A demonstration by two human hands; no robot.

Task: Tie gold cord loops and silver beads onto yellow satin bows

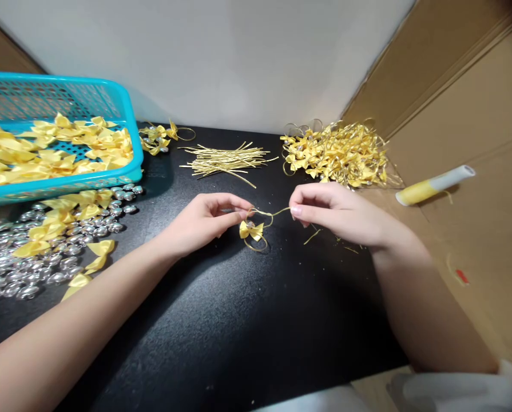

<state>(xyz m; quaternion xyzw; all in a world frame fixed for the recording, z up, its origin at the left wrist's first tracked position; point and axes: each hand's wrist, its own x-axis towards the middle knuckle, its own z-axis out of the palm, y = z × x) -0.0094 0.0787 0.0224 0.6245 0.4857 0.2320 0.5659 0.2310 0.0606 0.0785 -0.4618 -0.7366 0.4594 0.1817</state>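
Note:
Near the middle of the black table, my left hand (213,220) pinches a thin gold cord (280,212) close to a loop in it. The cord's other end is pinched between the thumb and fingers of my right hand (324,209), so it runs nearly straight across the gap. From the cord, just under my left fingertips, hangs a yellow ribbon bow (251,230) with a small silvery bell at its centre, partly hidden. A curved loop of cord drops below the bow.
A blue basket (136,137) of yellow bows stands at left, with silver bells (69,263) and loose bows before it. Cut gold cords (225,161) lie at the back. Finished-looking bows (337,151) are heaped at right, near a yellow-white tube (436,184) on cardboard.

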